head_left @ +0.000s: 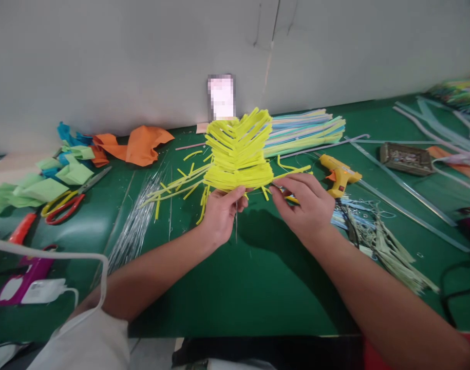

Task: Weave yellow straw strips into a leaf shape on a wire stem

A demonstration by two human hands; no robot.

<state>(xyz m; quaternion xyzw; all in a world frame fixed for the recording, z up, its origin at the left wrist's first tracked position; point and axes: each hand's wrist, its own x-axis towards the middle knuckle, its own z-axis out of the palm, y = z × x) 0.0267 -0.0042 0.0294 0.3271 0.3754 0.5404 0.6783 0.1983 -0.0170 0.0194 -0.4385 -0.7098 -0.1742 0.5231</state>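
A bright yellow leaf shape (238, 149), built from rows of fuzzy pipe cleaners, stands up above the table in front of me. My left hand (223, 213) is closed round its lower end, thumb on top, and a thin wire stem hangs below the fingers. At the leaf's lower right edge, my right hand (304, 200) has thumb and index finger brought together near the pipe cleaner ends; what lies between them is too small to make out. Cut yellow pipe cleaners (176, 182) are scattered left of the leaf.
A yellow glue gun (340, 174) lies right of my right hand, near a bundle of pastel pipe cleaners (307, 131). Thin wires (136, 221), scissors (75, 200) and orange paper (142, 146) are on the left. A phone (221, 97) leans on the wall behind.
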